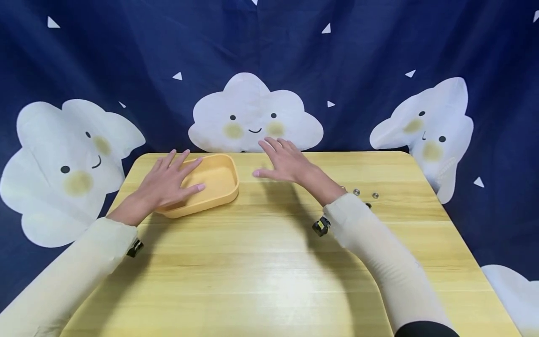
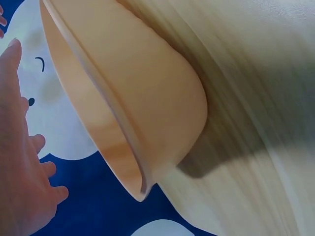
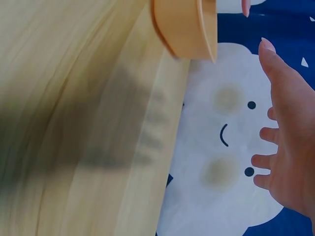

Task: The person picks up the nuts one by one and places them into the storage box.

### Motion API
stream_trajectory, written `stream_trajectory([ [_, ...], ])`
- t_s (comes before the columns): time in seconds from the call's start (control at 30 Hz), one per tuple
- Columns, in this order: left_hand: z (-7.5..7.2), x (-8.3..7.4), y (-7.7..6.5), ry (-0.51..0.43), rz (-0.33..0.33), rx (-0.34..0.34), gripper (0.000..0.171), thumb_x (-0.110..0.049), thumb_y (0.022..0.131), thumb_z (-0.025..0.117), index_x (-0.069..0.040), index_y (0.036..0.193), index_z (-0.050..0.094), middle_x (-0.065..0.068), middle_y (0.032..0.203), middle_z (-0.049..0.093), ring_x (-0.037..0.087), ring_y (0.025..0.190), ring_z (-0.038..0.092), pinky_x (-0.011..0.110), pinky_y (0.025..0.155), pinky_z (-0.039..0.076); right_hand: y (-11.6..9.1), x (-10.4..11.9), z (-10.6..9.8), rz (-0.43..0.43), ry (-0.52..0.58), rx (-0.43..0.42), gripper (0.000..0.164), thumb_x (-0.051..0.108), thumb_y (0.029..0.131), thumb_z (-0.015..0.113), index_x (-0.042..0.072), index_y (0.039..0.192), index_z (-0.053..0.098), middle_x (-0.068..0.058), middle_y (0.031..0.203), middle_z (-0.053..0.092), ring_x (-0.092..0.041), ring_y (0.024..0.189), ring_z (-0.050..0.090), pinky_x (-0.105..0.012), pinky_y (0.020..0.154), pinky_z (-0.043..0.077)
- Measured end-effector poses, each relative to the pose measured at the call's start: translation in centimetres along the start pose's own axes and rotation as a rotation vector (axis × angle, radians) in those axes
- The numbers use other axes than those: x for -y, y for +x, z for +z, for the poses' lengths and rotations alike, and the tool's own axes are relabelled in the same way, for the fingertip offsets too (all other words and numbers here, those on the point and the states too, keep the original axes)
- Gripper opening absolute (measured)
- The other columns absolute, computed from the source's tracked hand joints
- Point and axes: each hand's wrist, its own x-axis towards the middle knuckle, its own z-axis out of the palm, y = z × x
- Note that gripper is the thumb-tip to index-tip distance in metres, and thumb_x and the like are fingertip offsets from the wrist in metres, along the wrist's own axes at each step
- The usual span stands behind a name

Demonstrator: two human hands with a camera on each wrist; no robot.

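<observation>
An orange-yellow rectangular tray with raised walls (image 1: 216, 202) sits at the far left of the table. Over its left end hovers my left hand (image 1: 165, 181), fingers spread; in the left wrist view the hand (image 2: 24, 147) is apart from the tray's wall (image 2: 147, 93). My right hand (image 1: 286, 161) is in the air right of the tray, fingers stretched and thumb out, holding nothing. The right wrist view shows that hand (image 3: 290, 128) with straight fingers, and the tray's end (image 3: 182, 27) beyond. Several small metal nuts (image 1: 356, 192) lie right of my right forearm, which partly hides them.
The light wooden table (image 1: 252, 281) ends at a dark blue curtain (image 1: 358, 56) printed with white clouds. A small black wrist camera (image 1: 322, 226) is on my right sleeve, another camera (image 1: 135, 248) on the left.
</observation>
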Motion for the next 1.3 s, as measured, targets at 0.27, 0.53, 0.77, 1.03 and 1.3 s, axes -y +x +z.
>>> stream_trajectory([
  [0.27,0.3,0.2,-0.5,-0.013,-0.009,-0.016,0.085,-0.076,0.096,0.044,-0.031,0.165,0.024,0.015,0.175,0.015,0.050,0.159,0.010,0.072,0.123,0.011,0.8,0.5,1.2,0.000,0.008,0.015,0.099,0.078,0.093,0.046,0.016,0.166,0.021,-0.014,0.172,0.023,-0.041,0.157,0.027,-0.056,0.128,0.021],
  [0.53,0.5,0.6,-0.6,-0.003,-0.024,-0.021,0.085,-0.075,0.096,0.044,-0.029,0.165,0.025,0.016,0.174,0.015,0.050,0.159,0.009,0.072,0.123,0.010,1.2,1.0,1.9,-0.011,0.015,0.021,0.098,0.077,0.095,0.045,0.014,0.165,0.021,-0.015,0.172,0.024,-0.042,0.156,0.028,-0.056,0.128,0.021],
  [0.77,0.6,0.9,-0.8,-0.015,-0.035,-0.029,0.083,-0.074,0.098,0.043,-0.029,0.165,0.025,0.017,0.174,0.016,0.052,0.158,0.009,0.073,0.122,0.011,1.6,1.4,2.5,0.001,0.000,0.041,0.099,0.078,0.095,0.044,0.013,0.166,0.020,-0.014,0.172,0.025,-0.039,0.157,0.028,-0.054,0.129,0.020],
  [1.03,0.8,1.4,-1.3,-0.029,-0.046,-0.038,0.082,-0.072,0.099,0.043,-0.025,0.165,0.027,0.019,0.173,0.018,0.053,0.157,0.011,0.075,0.121,0.011,2.3,2.0,3.7,0.011,-0.002,0.039,0.097,0.076,0.096,0.043,0.012,0.166,0.020,-0.012,0.171,0.027,-0.040,0.155,0.032,-0.052,0.129,0.022],
  [1.3,1.1,2.4,-1.9,-0.043,-0.067,-0.061,0.082,-0.070,0.099,0.046,-0.024,0.164,0.028,0.020,0.171,0.021,0.054,0.155,0.015,0.077,0.119,0.013,2.9,3.0,4.8,0.013,0.018,0.064,0.097,0.075,0.097,0.043,0.010,0.165,0.021,-0.012,0.173,0.024,-0.041,0.155,0.032,-0.052,0.128,0.024],
])
